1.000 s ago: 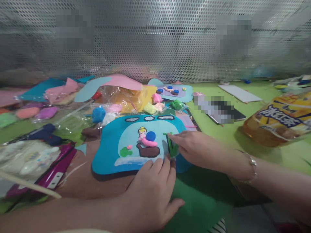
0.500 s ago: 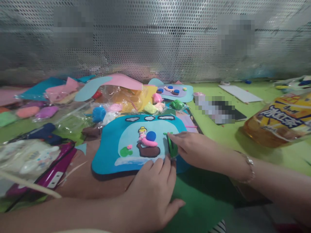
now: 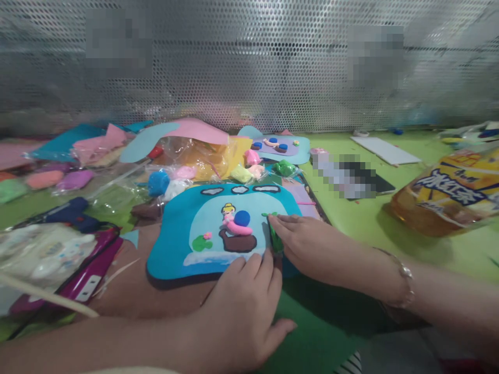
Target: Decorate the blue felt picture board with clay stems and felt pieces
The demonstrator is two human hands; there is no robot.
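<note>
A blue foam picture board lies in front of me, with a pink clay snail bearing a blue shell above a brown clay piece. Green clay stalks stand at the right of its pale middle. My right hand rests over these stalks, fingers stretched out and fingertips touching them; it hides part of them. Lying on the board's lower edge, my left hand has its fingers extended and thumb apart, fingertips close to the stalks' foot. Neither hand grips anything.
Bagged clay lumps, a blue one among them, lie behind the board. A purple case and a dark blue glue gun are at left. On the right stand a drink bottle and a white board. Perforated metal backs the table.
My right hand has shifted slightly down and flattened over the green stalks, covering more of them. My left hand stays in place on the board.
</note>
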